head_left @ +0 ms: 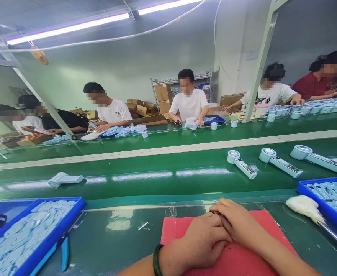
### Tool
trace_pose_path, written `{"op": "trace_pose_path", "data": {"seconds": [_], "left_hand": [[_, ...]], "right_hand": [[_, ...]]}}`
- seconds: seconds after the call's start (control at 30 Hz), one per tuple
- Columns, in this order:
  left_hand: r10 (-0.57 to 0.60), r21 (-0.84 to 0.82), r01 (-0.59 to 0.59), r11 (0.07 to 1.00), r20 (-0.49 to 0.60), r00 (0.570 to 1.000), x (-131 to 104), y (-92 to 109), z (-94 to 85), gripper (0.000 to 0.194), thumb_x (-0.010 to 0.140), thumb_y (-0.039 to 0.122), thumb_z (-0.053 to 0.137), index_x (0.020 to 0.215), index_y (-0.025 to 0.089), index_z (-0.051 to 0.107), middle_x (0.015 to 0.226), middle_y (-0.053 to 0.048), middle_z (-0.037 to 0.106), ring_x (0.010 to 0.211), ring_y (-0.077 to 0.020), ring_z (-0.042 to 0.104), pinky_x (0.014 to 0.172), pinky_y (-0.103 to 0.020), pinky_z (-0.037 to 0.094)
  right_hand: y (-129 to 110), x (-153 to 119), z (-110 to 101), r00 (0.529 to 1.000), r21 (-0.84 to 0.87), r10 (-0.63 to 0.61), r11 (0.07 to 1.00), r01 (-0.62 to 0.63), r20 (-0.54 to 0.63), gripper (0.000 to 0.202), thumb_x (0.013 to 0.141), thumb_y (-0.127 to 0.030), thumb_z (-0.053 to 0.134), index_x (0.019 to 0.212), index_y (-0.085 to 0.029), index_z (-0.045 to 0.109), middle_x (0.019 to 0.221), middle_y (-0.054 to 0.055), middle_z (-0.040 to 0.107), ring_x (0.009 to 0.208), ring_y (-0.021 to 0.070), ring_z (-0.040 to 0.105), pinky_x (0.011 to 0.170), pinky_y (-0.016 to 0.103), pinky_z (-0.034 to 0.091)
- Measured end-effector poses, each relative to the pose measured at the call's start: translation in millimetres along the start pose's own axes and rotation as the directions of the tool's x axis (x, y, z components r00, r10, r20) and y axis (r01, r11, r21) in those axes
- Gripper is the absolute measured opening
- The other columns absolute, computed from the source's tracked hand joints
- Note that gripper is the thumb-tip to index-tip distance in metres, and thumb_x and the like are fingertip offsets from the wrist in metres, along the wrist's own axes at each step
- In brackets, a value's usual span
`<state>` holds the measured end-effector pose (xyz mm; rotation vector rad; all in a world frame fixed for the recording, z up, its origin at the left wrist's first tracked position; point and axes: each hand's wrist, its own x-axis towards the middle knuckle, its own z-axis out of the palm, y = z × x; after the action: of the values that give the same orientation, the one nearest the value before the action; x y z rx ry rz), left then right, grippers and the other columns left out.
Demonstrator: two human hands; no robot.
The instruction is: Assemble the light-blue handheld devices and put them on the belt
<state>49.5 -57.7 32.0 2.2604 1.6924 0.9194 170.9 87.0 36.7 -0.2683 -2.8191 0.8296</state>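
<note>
My left hand, with a dark green bangle at the wrist, rests on a red mat. Its fingers are curled in against my right hand. The fingers of my right hand are bent and overlap the left hand near the mat's far edge. A small dark bit shows by the right fingertips, too little to name. Anything else between the two hands is hidden. Both hands are apart from the light blue handheld fans lying on the green conveyor belt beyond them.
A blue tray of light blue plastic parts is at left, beside blue-handled pliers. Another parts tray and a white-wrapped tool lie right. One light blue housing lies on the belt. Several co-workers sit opposite.
</note>
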Motion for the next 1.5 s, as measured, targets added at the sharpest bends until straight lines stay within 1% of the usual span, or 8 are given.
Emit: {"op": "trace_pose_path", "data": {"seconds": [0.2, 0.33, 0.43, 0.77, 1.03, 1.3, 1.5], "left_hand": [[0.039, -0.032, -0.041, 0.999, -0.061, 0.997, 0.6, 0.1, -1.4, 0.018, 0.085, 0.006, 0.061, 0.095, 0.020, 0.065, 0.099, -0.001, 0.063, 0.095, -0.0170, 0.060, 0.087, -0.027, 0.049], [0.052, -0.038, -0.056, 0.998, -0.081, 0.995, 1.1, 2.2, -3.8, 0.019, 0.085, 0.006, 0.060, 0.095, 0.021, 0.064, 0.099, -0.001, 0.062, 0.094, -0.0169, 0.059, 0.084, -0.026, 0.048], [0.065, -0.051, -0.070, 0.996, -0.090, 0.994, 1.9, 3.6, -4.7, 0.019, 0.084, 0.005, 0.060, 0.095, 0.020, 0.063, 0.099, -0.001, 0.062, 0.094, -0.0166, 0.059, 0.085, -0.026, 0.048], [0.032, -0.029, -0.033, 0.999, -0.040, 0.999, 0.8, 2.1, -4.8, 0.019, 0.085, 0.005, 0.061, 0.095, 0.020, 0.066, 0.100, -0.002, 0.063, 0.095, -0.0171, 0.060, 0.087, -0.026, 0.049], [0.046, -0.047, -0.048, 0.998, -0.057, 0.997, 1.9, 2.6, -5.1, 0.018, 0.084, 0.004, 0.061, 0.094, 0.020, 0.065, 0.099, -0.001, 0.063, 0.095, -0.0169, 0.060, 0.087, -0.026, 0.049], [0.049, -0.029, -0.050, 0.998, -0.059, 0.997, 1.2, 1.6, -3.2, 0.019, 0.085, 0.005, 0.060, 0.095, 0.020, 0.065, 0.100, -0.001, 0.063, 0.095, -0.0170, 0.060, 0.088, -0.026, 0.049], [0.031, -0.020, -0.032, 0.999, -0.029, 0.999, 2.2, 2.4, -4.6, 0.017, 0.086, 0.006, 0.060, 0.095, 0.020, 0.066, 0.099, -0.001, 0.064, 0.095, -0.0170, 0.060, 0.089, -0.026, 0.050]], "right_hand": [[-1.4, -0.4, -0.5, 1.000, 0.001, 0.013, 1.000, -0.013, 0.003, 0.031, 0.101, -0.016, 0.043, 0.118, -0.023, 0.068, 0.108, 0.007, 0.065, 0.103, 0.0245, 0.059, 0.087, 0.040, 0.047], [-1.8, -0.4, -0.7, 1.000, 0.010, 0.011, 1.000, -0.011, -0.001, 0.031, 0.101, -0.016, 0.043, 0.119, -0.022, 0.067, 0.108, 0.008, 0.064, 0.103, 0.0245, 0.059, 0.088, 0.040, 0.047], [-0.8, 0.1, -0.1, 1.000, 0.011, 0.014, 1.000, -0.014, 0.000, 0.030, 0.101, -0.016, 0.044, 0.118, -0.023, 0.068, 0.108, 0.007, 0.065, 0.103, 0.0244, 0.059, 0.087, 0.040, 0.047], [0.2, -0.2, 0.5, 1.000, 0.009, 0.004, 1.000, -0.004, 0.000, 0.031, 0.101, -0.017, 0.043, 0.119, -0.023, 0.068, 0.109, 0.008, 0.065, 0.103, 0.0248, 0.059, 0.088, 0.040, 0.047], [-2.3, -0.9, -1.5, 1.000, 0.005, 0.010, 1.000, -0.010, 0.008, 0.032, 0.101, -0.016, 0.042, 0.119, -0.023, 0.068, 0.108, 0.008, 0.064, 0.102, 0.0247, 0.059, 0.086, 0.040, 0.048], [-2.6, 0.4, -2.5, 0.999, -0.007, 0.020, 1.000, -0.019, 0.027, 0.033, 0.100, -0.015, 0.042, 0.120, -0.022, 0.068, 0.109, 0.008, 0.064, 0.104, 0.0254, 0.059, 0.087, 0.041, 0.048], [-1.8, -0.6, -2.4, 1.000, -0.005, 0.016, 1.000, -0.016, 0.020, 0.032, 0.101, -0.016, 0.043, 0.119, -0.023, 0.068, 0.108, 0.009, 0.065, 0.103, 0.0251, 0.060, 0.087, 0.040, 0.048]]}}
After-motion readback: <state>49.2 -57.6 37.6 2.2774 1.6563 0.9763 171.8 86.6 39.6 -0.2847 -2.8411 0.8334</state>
